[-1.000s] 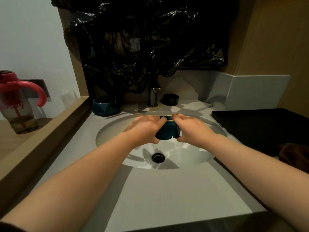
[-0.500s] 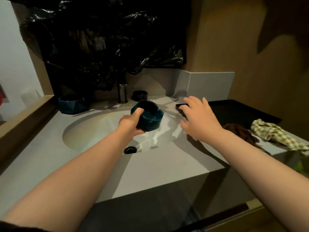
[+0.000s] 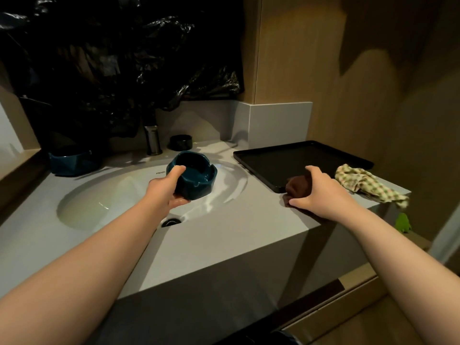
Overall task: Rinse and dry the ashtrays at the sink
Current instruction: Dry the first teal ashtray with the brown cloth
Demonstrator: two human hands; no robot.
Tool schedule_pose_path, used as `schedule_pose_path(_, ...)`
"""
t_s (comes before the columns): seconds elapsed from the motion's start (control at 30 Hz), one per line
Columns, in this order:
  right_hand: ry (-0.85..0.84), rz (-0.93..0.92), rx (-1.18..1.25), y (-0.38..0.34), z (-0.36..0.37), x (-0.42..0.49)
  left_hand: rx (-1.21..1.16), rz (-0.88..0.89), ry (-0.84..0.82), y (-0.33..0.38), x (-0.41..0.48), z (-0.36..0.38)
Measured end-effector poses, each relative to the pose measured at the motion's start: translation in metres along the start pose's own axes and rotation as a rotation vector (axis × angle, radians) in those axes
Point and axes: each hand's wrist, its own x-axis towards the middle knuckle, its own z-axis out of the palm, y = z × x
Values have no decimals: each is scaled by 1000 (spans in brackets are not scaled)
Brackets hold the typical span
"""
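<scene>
My left hand (image 3: pixel 166 190) grips a dark teal ashtray (image 3: pixel 195 177) by its near wall and holds it upright above the white sink basin (image 3: pixel 104 195). My right hand (image 3: pixel 317 192) lies on a brown cloth (image 3: pixel 297 186) at the counter's right side, fingers curled over it. A second teal ashtray (image 3: pixel 72 161) stands on the counter at the back left. A small black ashtray (image 3: pixel 181 142) sits behind the basin, right of the faucet (image 3: pixel 152 140).
A black tray (image 3: pixel 296 160) lies on the counter right of the basin. A checked cloth (image 3: pixel 366 184) is bunched at the counter's right end. Black plastic sheeting (image 3: pixel 112 58) covers the wall behind the faucet. The drain (image 3: pixel 171 222) shows at the basin's near side.
Both hands held the ashtray over the basin a second ago. My right hand let go, swung right and came down on the brown cloth. My left hand keeps the ashtray raised.
</scene>
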Motion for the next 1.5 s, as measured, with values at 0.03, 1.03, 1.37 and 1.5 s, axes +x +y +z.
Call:
schedule_pose_path(0.03,-7,7,63,0,-1,0,-13,-4,0,1,-1,-1)
schedule_pose_path(1.03,-353,-133,1040,-186,27,91,-315,-137,88,26,33,-58)
schedule_pose_path(1.37,-285,-823,139,-221,83,84,-171,-114,-31,16,56,-65)
schedule_pose_path(1.5,-295,-837,168,-218,81,84,-137,-182,-157,15,50,-63)
